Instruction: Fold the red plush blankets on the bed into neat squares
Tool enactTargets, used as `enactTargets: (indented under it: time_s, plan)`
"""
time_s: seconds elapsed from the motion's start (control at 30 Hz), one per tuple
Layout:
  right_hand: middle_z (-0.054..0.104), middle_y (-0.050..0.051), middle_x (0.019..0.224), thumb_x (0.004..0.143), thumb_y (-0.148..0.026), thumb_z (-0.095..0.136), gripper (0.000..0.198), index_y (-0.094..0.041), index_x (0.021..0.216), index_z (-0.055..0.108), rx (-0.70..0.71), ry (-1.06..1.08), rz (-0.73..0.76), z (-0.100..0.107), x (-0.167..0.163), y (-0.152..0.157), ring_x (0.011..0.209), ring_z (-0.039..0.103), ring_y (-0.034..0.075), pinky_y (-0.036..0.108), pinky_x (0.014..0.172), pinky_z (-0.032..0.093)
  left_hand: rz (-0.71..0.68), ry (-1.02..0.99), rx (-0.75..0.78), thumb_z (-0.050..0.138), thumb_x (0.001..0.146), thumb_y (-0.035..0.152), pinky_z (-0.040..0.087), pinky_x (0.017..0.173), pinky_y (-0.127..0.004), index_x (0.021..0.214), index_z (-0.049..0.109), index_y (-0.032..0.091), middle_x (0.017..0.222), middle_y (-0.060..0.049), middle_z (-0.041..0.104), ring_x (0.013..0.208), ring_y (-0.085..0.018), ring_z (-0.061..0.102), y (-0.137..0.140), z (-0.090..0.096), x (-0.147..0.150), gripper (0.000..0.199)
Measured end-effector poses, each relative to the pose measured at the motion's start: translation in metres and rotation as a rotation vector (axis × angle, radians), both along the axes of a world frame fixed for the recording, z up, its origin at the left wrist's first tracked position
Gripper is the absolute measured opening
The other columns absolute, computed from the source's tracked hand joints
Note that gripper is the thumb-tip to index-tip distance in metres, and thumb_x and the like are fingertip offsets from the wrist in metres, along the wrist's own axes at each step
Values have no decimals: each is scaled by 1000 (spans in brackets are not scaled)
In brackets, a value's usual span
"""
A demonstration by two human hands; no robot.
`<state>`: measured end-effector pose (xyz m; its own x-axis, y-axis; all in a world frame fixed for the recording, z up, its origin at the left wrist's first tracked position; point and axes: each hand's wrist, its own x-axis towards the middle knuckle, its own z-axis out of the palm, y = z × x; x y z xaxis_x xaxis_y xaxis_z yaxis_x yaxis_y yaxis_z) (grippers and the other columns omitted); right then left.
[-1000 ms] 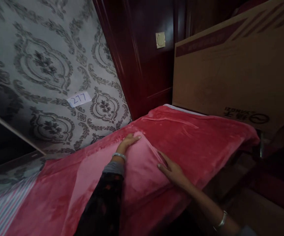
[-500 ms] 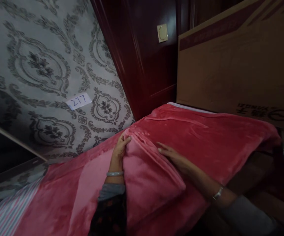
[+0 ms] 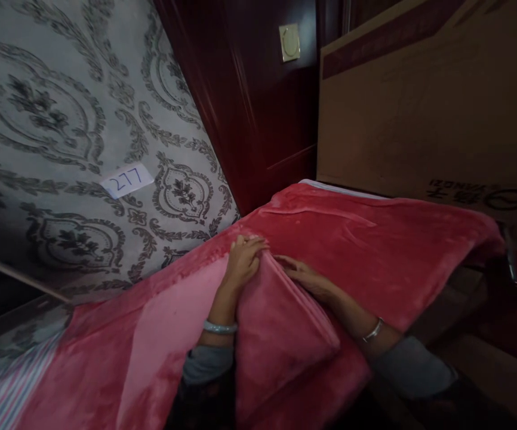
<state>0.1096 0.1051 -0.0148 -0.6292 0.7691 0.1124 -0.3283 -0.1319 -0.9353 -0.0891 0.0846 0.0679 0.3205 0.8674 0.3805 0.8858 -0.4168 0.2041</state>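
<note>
A folded piece of pink-red plush cloth (image 3: pixel 285 340) lies on a larger red plush blanket (image 3: pixel 339 233), its layered edge slanting down to the right. My left hand (image 3: pixel 245 258) is bent over the top corner of the fold, thumb against the cloth and fingers pointing right. On the other side of that edge, my right hand (image 3: pixel 307 279) lies with its fingers reaching left along the layers, lightly bent and close to the left fingertips. Its thumb is not clearly visible. How far either hand reaches into the layers is hidden.
Patterned wallpaper (image 3: pixel 70 131) with a paper label reading 277 (image 3: pixel 128 180) rises on the left. Behind stands a dark red door panel (image 3: pixel 258 89). A large cardboard box (image 3: pixel 428 119) borders the blanket at the back right. Striped cloth (image 3: pixel 21 382) shows at lower left.
My left hand has shifted right along the fold's top, its fingers now over the corner. My right hand has come slightly closer to it. The view has tilted a little.
</note>
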Motion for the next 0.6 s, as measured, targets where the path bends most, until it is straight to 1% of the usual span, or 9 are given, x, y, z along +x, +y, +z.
enactTargets:
  time_s: [0.03, 0.1, 0.2, 0.27, 0.37, 0.47, 0.53, 0.6]
  plan:
    - [64, 7, 134, 72, -54, 82, 65, -25, 127, 64, 6, -4, 1, 0, -1, 0, 126, 56, 28, 47, 114, 38, -16, 39, -27, 44, 79, 3, 43, 99, -46, 117, 71, 25, 129, -1, 68, 109, -26, 54, -2, 3, 2, 52]
    - [64, 6, 134, 72, -55, 81, 63, -26, 125, 64, 24, -4, 5, -2, -2, 0, 125, 56, 28, 46, 112, 39, -35, 86, -60, 42, 76, 0, 44, 94, -42, 117, 71, 23, 124, -1, 71, 102, -25, 54, -5, 6, 4, 55]
    - [62, 8, 135, 71, -59, 80, 66, -26, 125, 61, 91, -25, -14, -5, -3, 3, 123, 57, 27, 45, 110, 41, -29, 127, -63, 46, 72, 0, 44, 94, -41, 113, 71, 21, 127, -4, 68, 103, -26, 52, -6, 6, 5, 52]
    - [62, 9, 132, 72, -62, 78, 66, -24, 124, 62, 183, -63, -59, -8, -3, 6, 121, 57, 27, 44, 108, 41, -25, 129, -52, 48, 70, 0, 44, 94, -41, 106, 71, 21, 126, -5, 67, 105, -26, 52, -6, 6, 5, 47]
    - [67, 9, 121, 79, -62, 70, 55, -22, 116, 67, 372, -135, -138, -9, -2, 10, 113, 60, 26, 43, 102, 44, -42, 79, -34, 48, 67, 0, 44, 94, -40, 96, 69, 20, 123, -6, 67, 107, -25, 54, -4, 6, 4, 41]
    - [70, 9, 101, 83, -59, 65, 42, -21, 100, 74, 537, -275, -299, -6, 0, 11, 95, 62, 25, 39, 87, 49, -47, 40, -24, 48, 66, 0, 43, 99, -41, 93, 67, 20, 124, -6, 66, 112, -25, 55, -3, 5, 3, 40]
    - [69, 8, 88, 84, -55, 63, 38, -20, 90, 76, 596, -368, -365, -3, 0, 9, 82, 61, 23, 36, 77, 48, -43, 39, -21, 49, 65, 0, 42, 101, -42, 95, 67, 20, 124, -7, 65, 115, -25, 55, -2, 4, 2, 41]
    - [68, 5, 79, 86, -51, 60, 36, -18, 83, 75, 594, -392, -341, -1, 0, 7, 73, 59, 20, 32, 69, 46, -27, 43, -9, 49, 65, 0, 43, 101, -42, 97, 67, 20, 124, -7, 65, 115, -26, 55, -2, 3, 2, 42]
